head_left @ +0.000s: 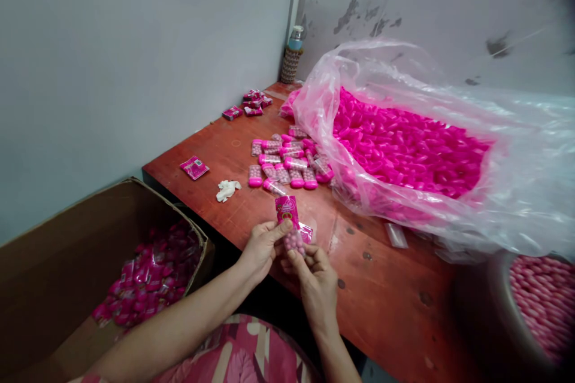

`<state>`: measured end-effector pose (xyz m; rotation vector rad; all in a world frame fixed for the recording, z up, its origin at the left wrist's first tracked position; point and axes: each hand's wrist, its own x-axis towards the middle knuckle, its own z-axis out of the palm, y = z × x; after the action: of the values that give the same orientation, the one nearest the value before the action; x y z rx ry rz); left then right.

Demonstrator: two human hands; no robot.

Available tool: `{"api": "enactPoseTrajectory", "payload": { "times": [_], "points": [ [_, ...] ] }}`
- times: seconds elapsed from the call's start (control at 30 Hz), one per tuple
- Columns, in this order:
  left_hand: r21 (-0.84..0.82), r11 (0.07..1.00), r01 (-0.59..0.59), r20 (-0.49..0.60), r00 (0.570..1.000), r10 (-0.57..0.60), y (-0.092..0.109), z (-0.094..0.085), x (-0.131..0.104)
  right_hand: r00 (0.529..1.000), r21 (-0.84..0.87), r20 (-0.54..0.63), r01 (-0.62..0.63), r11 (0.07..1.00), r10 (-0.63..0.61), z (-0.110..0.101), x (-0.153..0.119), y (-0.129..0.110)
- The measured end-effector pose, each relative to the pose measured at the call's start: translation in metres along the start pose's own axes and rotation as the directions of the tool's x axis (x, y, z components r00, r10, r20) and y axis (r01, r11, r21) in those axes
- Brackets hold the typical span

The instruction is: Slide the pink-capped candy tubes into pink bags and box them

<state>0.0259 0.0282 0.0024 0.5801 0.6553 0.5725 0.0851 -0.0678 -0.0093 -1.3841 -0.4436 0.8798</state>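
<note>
Between my two hands, near the table's front edge, is a small packet (pixel 287 210) with a magenta printed top and pink beads showing in its lower part. My left hand (pixel 264 246) pinches its left side, thumb on the front. The fingers of my right hand (pixel 314 278) close on its lower right, by the beads. Behind it a second magenta piece (pixel 305 233) shows partly. Just beyond lie several small clear containers (pixel 295 163) of beads with pink caps, in a loose group on the red-brown table (pixel 377 305).
A plastic bag (pixel 516 191) of pink caps covers the back right. A tub (pixel 503 317) of pink beads stands at right. At left are a cardboard box (pixel 200 251) of packets, a single packet (pixel 194 167) and white tissue (pixel 228 190). A bottle (pixel 291 60) stands in the corner.
</note>
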Motion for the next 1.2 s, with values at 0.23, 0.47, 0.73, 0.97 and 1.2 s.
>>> {"api": "enactPoseTrajectory", "payload": {
  "times": [0.23, 0.47, 0.73, 0.97, 1.2],
  "points": [
    [-0.006, 1.0, -0.004, -0.107, 0.994, 0.003, -0.014, 0.008, -0.009, 0.992, 0.292, -0.005, -0.119, 0.949, 0.126, 0.008, 0.003, 0.011],
    [0.021, 1.0, -0.022, -0.041, 0.999, 0.023, -0.006, 0.006, -0.012, 0.996, 0.211, 0.026, -0.084, 0.974, 0.08, 0.005, 0.004, 0.004],
    [0.064, 0.994, 0.087, 0.01, 0.996, -0.088, -0.004, -0.004, -0.009, 0.994, 0.191, 0.075, -0.088, 0.978, 0.074, 0.004, 0.004, 0.003],
    [-0.021, 0.997, 0.069, 0.048, 0.997, -0.068, -0.002, -0.005, -0.024, 0.982, 0.232, 0.183, -0.094, 0.968, 0.051, 0.008, 0.015, 0.002],
    [-0.067, 0.936, -0.346, -0.421, 0.86, 0.288, 0.031, -0.057, -0.071, 0.992, 0.094, 0.123, -0.038, 0.995, 0.026, -0.015, 0.021, -0.016]
  ]
}}
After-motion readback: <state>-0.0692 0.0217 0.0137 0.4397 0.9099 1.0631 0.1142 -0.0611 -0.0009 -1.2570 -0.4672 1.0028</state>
